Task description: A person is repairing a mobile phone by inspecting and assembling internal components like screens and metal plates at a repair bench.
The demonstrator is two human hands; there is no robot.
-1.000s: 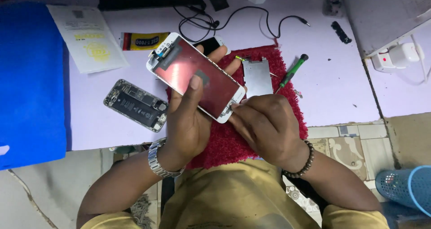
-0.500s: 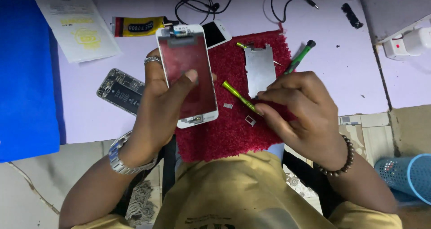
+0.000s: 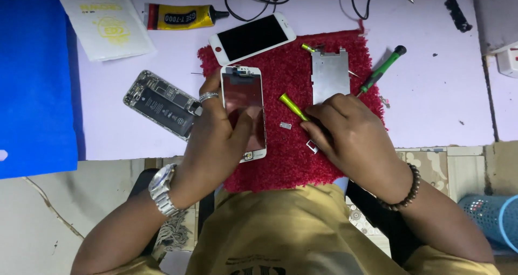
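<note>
Left hand: we've got our left hand (image 3: pixel 216 140) wrapped round the white-framed phone screen panel with the reddish glass (image 3: pixel 244 110), thumb pressed across its face, fingers behind, steadying it over the mat.
Right hand: our right hand (image 3: pixel 350 137) is closed on the yellow-green-handled screwdriver (image 3: pixel 293 106), its handle poking out up and to the left; the tip is hidden under our fingers, so we can't tell what it touches.
Screen panel: it sits tilted slightly up off the shaggy red mat (image 3: pixel 286 162), towards the mat's left side, held facing us, which looks like a way to see it well.
Small parts: a little silver bracket (image 3: pixel 285 125) lies on the mat between our hands, and a second small square piece (image 3: pixel 312 146) lies just beside our right knuckles; the mat's pile likely keeps them from rolling off.
Metal plate: the flat silver shield plate (image 3: pixel 329 74) lies on the mat above our right hand, well apart from the panel.
Spare tool: a green-and-black screwdriver (image 3: pixel 384 69) rests at the mat's right edge.
Left of us: the opened phone body with its black battery showing (image 3: pixel 162 104) lies on the pale lilac tabletop (image 3: pixel 431 108), just beside our left hand.
Further back: a white phone with a dark screen (image 3: pixel 252 38) lies half on the mat's top edge, with a yellow glue tube (image 3: pixel 181 16) beyond it.
</note>
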